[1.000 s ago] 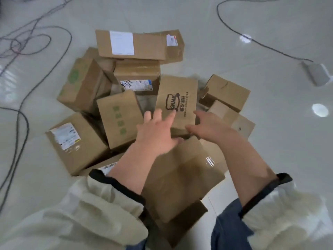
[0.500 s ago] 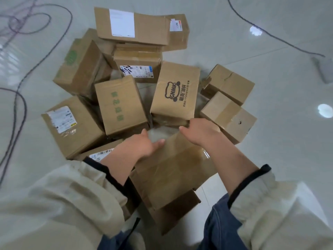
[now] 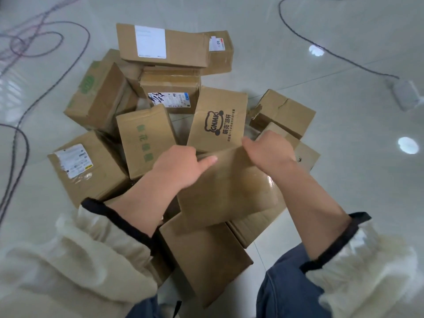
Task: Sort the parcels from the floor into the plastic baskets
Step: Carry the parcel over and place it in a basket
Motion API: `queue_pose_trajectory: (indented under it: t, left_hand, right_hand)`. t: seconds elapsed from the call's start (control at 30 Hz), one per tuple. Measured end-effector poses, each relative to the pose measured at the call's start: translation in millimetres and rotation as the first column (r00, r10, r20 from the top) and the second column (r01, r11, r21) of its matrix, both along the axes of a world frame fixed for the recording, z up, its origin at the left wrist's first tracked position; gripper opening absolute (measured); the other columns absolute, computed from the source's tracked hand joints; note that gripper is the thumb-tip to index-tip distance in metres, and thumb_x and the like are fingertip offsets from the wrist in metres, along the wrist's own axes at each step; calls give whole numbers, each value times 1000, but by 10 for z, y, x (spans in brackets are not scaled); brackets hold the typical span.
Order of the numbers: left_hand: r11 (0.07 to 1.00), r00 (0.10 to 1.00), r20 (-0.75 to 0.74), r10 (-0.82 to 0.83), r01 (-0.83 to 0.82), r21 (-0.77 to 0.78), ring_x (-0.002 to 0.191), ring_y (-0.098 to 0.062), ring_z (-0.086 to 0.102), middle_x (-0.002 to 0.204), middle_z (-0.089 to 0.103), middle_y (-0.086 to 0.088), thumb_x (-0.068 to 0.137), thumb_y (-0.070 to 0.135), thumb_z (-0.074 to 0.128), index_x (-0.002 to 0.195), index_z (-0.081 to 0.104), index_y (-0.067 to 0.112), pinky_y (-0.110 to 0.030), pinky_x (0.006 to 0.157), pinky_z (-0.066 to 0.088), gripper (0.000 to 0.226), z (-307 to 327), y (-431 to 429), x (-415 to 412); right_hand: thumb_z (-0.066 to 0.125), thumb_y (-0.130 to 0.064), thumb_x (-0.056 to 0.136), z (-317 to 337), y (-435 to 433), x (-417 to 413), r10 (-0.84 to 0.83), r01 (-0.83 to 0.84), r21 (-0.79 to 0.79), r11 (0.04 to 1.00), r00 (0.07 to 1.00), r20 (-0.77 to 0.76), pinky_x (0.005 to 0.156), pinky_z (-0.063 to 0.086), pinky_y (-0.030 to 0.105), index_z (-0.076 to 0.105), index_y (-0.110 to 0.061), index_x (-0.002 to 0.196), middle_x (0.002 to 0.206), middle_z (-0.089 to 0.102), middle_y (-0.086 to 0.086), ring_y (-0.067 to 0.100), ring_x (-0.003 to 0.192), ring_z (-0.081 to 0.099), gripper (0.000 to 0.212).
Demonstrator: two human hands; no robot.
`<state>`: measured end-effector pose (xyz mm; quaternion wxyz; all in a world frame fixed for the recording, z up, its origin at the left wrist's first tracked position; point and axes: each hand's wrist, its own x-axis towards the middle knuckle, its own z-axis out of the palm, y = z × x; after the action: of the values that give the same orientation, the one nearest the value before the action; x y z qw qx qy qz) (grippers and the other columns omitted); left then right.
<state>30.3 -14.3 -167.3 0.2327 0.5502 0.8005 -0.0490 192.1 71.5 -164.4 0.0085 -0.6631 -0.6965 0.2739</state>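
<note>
Both hands have closed on the plain parcel (image 3: 229, 189) nearest the person. A sec ago the left hand (image 3: 181, 166) was flat & reaching; now its fingers hook over the box's far edge, and the right hand (image 3: 268, 150) clamps the same edge at the other corner. The far end looks tipped up vs. half a sec ago, so I'd say pickup is underway. One parcel abt to leave, many left, incl. the GNMK box (image 3: 218, 120) just behind. No baskets in view, so destination unknown. Glossy pale tile floor (image 3: 355, 191), dark cables (image 3: 332, 53) snaking across it, grey power block (image 3: 406, 94) far right, ceiling lights reflected.
</note>
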Motion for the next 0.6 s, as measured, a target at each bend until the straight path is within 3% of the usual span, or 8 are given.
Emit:
queue_pose_trajectory:
  t: [0.07, 0.13, 0.2, 0.27, 0.33, 0.43, 0.5, 0.6]
  left_hand:
    - [988, 999, -45, 30, -23, 152, 83, -22, 61, 93, 62, -4, 88, 70, 21, 115, 55, 14, -37, 71, 55, 70, 90, 50, -7]
    - [954, 994, -22, 110, -100, 282, 96, -28, 60, 111, 60, -10, 90, 65, 25, 127, 47, 14, -39, 76, 52, 67, 149, 101, -19]
    - [902, 976, 45, 212, -214, 375, 107, -32, 58, 133, 47, -14, 91, 58, 40, 140, 35, 17, -39, 76, 50, 64, 193, 137, -37]
    - [866, 938, 118, 326, -347, 361, 106, -33, 58, 141, 36, -16, 87, 51, 57, 147, 20, 22, -34, 68, 47, 76, 206, 154, -57]
    - [854, 874, 229, 428, -474, 214, 107, -32, 57, 137, 44, -14, 79, 49, 68, 145, 27, 20, -36, 74, 46, 83, 171, 166, -81]
    - [864, 811, 373, 451, -502, 46, 98, -25, 60, 113, 63, -5, 73, 46, 75, 119, 56, 15, -36, 78, 49, 58, 84, 166, -111]
    - [866, 813, 383, 440, -496, 58, 96, -24, 60, 107, 65, -3, 72, 45, 77, 114, 59, 16, -37, 79, 50, 54, 90, 160, -112]
    - [857, 841, 359, 405, -486, 172, 89, -20, 57, 96, 59, 3, 68, 44, 80, 104, 51, 15, -33, 69, 45, 55, 145, 164, -102]
  right_hand:
    - [49, -39, 84, 45, 34, 18, -73, 76, 28, 997, 992, -106, 47, 31, 24, 48, -7, 80, 65, 50, 2, 24, 61, 51, 33]
    - [53, -33, 82, 74, 57, 38, -75, 88, 57, 995, 978, -196, 44, 26, 24, 41, -10, 81, 61, 42, 0, 18, 53, 43, 26]
    - [60, -33, 80, 115, 72, 80, -86, 109, 62, 992, 952, -295, 43, 26, 26, 42, -11, 87, 64, 43, -4, 12, 53, 43, 29]
    - [67, -34, 79, 162, 78, 128, -136, 140, -18, 990, 908, -395, 48, 34, 22, 46, -13, 112, 82, 52, -7, 11, 70, 52, 44]
    - [71, -27, 80, 186, 74, 167, -165, 122, -128, 984, 898, -408, 56, 38, 19, 39, -11, 132, 99, 49, -6, 15, 87, 53, 63]
    - [71, -17, 80, 169, 84, 190, -135, 54, -234, 971, 928, -347, 61, 42, 23, 48, -11, 127, 107, 56, -2, 18, 91, 54, 52]
    - [72, -16, 79, 171, 89, 200, -121, 35, -247, 968, 933, -340, 57, 40, 23, 51, -13, 115, 98, 58, 1, 18, 86, 55, 42]
    - [73, -13, 77, 204, 99, 241, -121, 47, -212, 976, 928, -352, 49, 35, 20, 43, -18, 109, 91, 53, 1, 9, 71, 50, 44]
